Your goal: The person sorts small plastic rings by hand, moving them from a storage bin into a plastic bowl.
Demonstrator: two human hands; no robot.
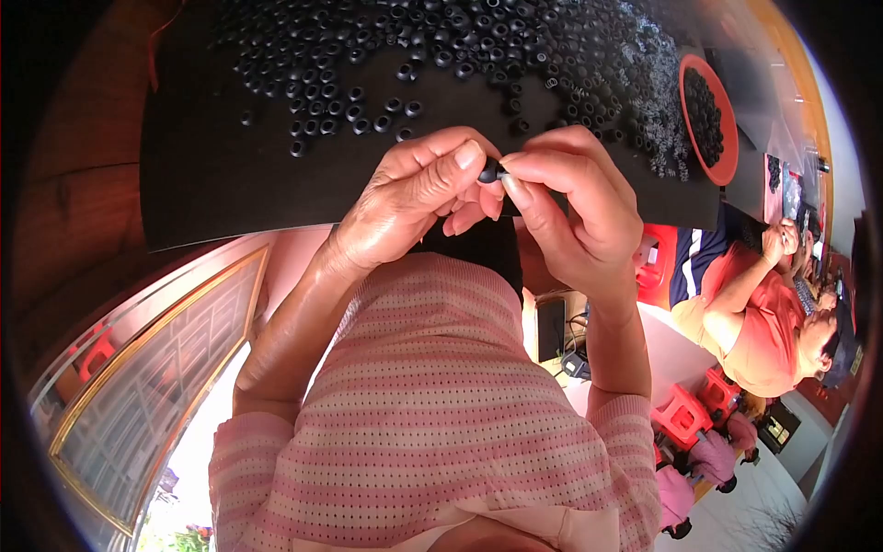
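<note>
Above the near edge of the dark table, both my hands meet around a small black rounded piece (490,172). My left hand (418,184) pinches it between thumb and forefinger. My right hand (579,207) closes thumb and forefinger on its right end; whether a second tiny part sits in those fingertips is hidden. Just beyond my hands lie many loose small black hollow caps (354,112), with round openings showing on many of them. To their right spreads a heap of tiny silvery or clear parts (658,87), too small to make out.
An orange-red bowl (724,170) holding more black pieces stands at the table's right. The black table mat (212,198) runs to the near edge. At the right sits a person in an orange top (750,340), hands at another table. Red stools (682,416) stand behind.
</note>
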